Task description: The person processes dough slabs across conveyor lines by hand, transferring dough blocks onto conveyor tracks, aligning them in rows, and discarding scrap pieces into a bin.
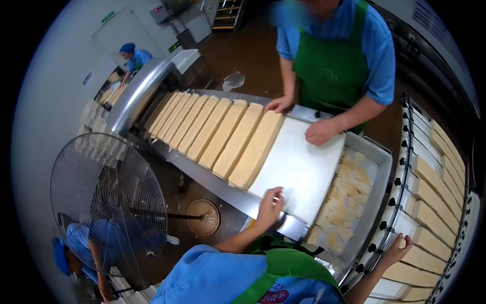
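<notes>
My left hand [270, 209] is above the near edge of the white conveyor belt [296, 159], its fingers loosely bent and apart, with nothing visible in them. Just beyond it lies the closest of several long, pale dough slabs [257, 151], side by side across the belt. My right hand [396, 252] is out to the right, beside the rack of dough slabs [425, 234]. Its fingers are curled together around what may be a small pale piece, too small to name.
Across the belt, a co-worker in a green apron [331, 71] has one hand on the last slab and another over the belt. A tray [383, 167] of flat dough scraps [344, 197] sits at the belt's end. A large fan [109, 187] stands left; other workers are further off.
</notes>
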### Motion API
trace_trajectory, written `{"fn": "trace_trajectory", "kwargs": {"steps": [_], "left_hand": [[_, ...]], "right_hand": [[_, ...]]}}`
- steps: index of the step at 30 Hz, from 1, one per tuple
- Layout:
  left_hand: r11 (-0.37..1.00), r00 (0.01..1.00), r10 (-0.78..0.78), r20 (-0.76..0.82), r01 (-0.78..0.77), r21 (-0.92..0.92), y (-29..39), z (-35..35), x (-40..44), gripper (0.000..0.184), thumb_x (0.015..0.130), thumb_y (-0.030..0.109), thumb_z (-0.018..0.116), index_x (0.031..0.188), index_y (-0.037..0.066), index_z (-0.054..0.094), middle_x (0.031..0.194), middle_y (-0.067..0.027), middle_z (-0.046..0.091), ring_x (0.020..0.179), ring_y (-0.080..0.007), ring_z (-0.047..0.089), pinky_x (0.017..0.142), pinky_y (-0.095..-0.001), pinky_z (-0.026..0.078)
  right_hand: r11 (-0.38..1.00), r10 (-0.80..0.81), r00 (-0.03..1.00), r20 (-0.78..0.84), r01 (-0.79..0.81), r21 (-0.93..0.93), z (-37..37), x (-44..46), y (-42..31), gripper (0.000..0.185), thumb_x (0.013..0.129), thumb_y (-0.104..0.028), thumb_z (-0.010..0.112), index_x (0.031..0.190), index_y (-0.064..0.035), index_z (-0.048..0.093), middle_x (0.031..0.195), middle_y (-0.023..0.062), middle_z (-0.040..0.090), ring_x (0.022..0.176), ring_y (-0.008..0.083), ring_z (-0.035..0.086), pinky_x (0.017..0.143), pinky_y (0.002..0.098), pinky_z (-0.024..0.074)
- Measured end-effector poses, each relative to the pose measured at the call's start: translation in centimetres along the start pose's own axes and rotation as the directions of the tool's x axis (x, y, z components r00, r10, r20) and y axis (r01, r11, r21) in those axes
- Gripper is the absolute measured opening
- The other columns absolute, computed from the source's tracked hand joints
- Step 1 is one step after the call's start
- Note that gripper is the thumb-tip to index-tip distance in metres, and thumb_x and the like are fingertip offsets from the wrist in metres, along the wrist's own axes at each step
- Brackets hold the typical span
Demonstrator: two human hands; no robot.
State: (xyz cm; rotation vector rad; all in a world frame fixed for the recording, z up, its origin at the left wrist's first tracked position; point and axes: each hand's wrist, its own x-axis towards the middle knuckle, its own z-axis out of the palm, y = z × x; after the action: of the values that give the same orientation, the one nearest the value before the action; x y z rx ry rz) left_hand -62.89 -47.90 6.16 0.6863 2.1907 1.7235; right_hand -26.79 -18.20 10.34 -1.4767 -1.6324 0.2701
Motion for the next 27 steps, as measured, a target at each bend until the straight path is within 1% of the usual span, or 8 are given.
{"fn": "trace_trajectory", "kwargs": {"steps": [4, 6, 8, 12, 16, 22, 26, 27], "left_hand": [[0.977, 0.924, -0.031, -0.381, 0.108, 0.184, -5.1, -8.3, 3.1, 0.037, 0.087, 0.010, 0.058, 0.121, 0.000, 0.049, 0.110, -0.0150, 0.054, 0.093, -0.0213, 0.054, 0.076, -0.0305, 0.047], [0.916, 0.895, 0.010, -0.447, 0.171, 0.363, -7.8, -12.7, 4.6, 0.044, 0.084, 0.013, 0.059, 0.122, -0.005, 0.046, 0.118, -0.0244, 0.049, 0.110, -0.0355, 0.049, 0.094, -0.0415, 0.040], [0.862, 0.902, -0.053, -0.428, 0.257, 0.436, -11.3, -16.0, 5.4, 0.049, 0.082, 0.015, 0.062, 0.122, -0.006, 0.045, 0.119, -0.0263, 0.048, 0.112, -0.0387, 0.046, 0.097, -0.0435, 0.037], [0.803, 0.921, -0.228, -0.315, 0.361, 0.474, -13.1, -18.5, 7.7, 0.062, 0.077, 0.019, 0.069, 0.124, -0.009, 0.041, 0.122, -0.0301, 0.045, 0.116, -0.0423, 0.042, 0.101, -0.0447, 0.034], [0.853, 0.928, -0.305, -0.215, 0.366, 0.372, -10.3, -18.2, 9.5, 0.073, 0.072, 0.017, 0.075, 0.128, -0.008, 0.035, 0.124, -0.0313, 0.037, 0.116, -0.0454, 0.041, 0.101, -0.0433, 0.036], [0.809, 0.946, -0.295, -0.137, 0.324, 0.490, -10.0, -17.8, 10.6, 0.084, 0.074, 0.027, 0.074, 0.133, -0.010, 0.028, 0.125, -0.0324, 0.038, 0.115, -0.0479, 0.043, 0.097, -0.0488, 0.039], [0.630, 0.880, -0.465, -0.097, 0.406, 0.661, -7.1, -17.5, 11.9, 0.089, 0.076, 0.042, 0.071, 0.134, -0.010, 0.027, 0.123, -0.0299, 0.042, 0.109, -0.0441, 0.049, 0.089, -0.0515, 0.041], [0.597, 0.922, -0.368, -0.120, 0.333, 0.730, -7.7, -17.1, 11.6, 0.090, 0.075, 0.047, 0.069, 0.132, -0.012, 0.030, 0.116, -0.0268, 0.048, 0.100, -0.0404, 0.055, 0.083, -0.0492, 0.042]], "right_hand": [[0.967, 0.004, 0.977, 0.211, -0.057, 0.247, 4.6, -3.5, -8.6, 0.015, 0.089, -0.011, 0.062, 0.084, 0.0019, 0.057, 0.097, 0.0127, 0.063, 0.097, 0.0249, 0.056, 0.089, 0.0354, 0.0422], [0.948, -0.207, 0.935, 0.288, 0.120, 0.294, 6.7, -6.4, -13.7, 0.016, 0.090, -0.011, 0.059, 0.079, 0.0016, 0.057, 0.095, 0.0134, 0.064, 0.098, 0.0251, 0.057, 0.088, 0.0357, 0.0430], [0.965, -0.172, 0.865, 0.472, 0.052, 0.257, 8.7, -9.4, -17.3, 0.020, 0.090, -0.012, 0.057, 0.075, 0.0010, 0.059, 0.094, 0.0127, 0.065, 0.099, 0.0252, 0.057, 0.087, 0.0360, 0.0434], [0.796, -0.597, 0.590, 0.544, 0.349, 0.495, 11.5, -15.4, -26.6, 0.014, 0.084, -0.011, 0.061, 0.074, -0.0018, 0.062, 0.092, 0.0094, 0.065, 0.100, 0.0280, 0.058, 0.086, 0.0373, 0.0445], [0.713, -0.688, 0.431, 0.583, 0.256, 0.653, 14.6, -19.3, -34.4, 0.007, 0.080, -0.006, 0.063, 0.073, -0.0030, 0.063, 0.091, 0.0097, 0.065, 0.098, 0.0288, 0.058, 0.086, 0.0374, 0.0441], [0.622, -0.781, 0.240, 0.576, 0.383, 0.683, 25.1, -22.9, -43.1, 0.021, 0.080, -0.014, 0.064, 0.097, -0.0021, 0.063, 0.109, 0.0150, 0.059, 0.102, 0.0328, 0.053, 0.089, 0.0399, 0.0409], [0.657, -0.610, 0.242, 0.754, 0.686, 0.312, 35.2, -25.1, -44.6, 0.059, 0.083, -0.034, 0.061, 0.127, 0.0024, 0.048, 0.135, 0.0226, 0.039, 0.123, 0.0382, 0.036, 0.101, 0.0502, 0.0269], [0.665, -0.601, 0.259, 0.756, 0.687, 0.293, 37.5, -25.2, -45.0, 0.059, 0.083, -0.034, 0.061, 0.127, 0.0024, 0.048, 0.135, 0.0226, 0.039, 0.123, 0.0382, 0.036, 0.101, 0.0502, 0.0269]]}}
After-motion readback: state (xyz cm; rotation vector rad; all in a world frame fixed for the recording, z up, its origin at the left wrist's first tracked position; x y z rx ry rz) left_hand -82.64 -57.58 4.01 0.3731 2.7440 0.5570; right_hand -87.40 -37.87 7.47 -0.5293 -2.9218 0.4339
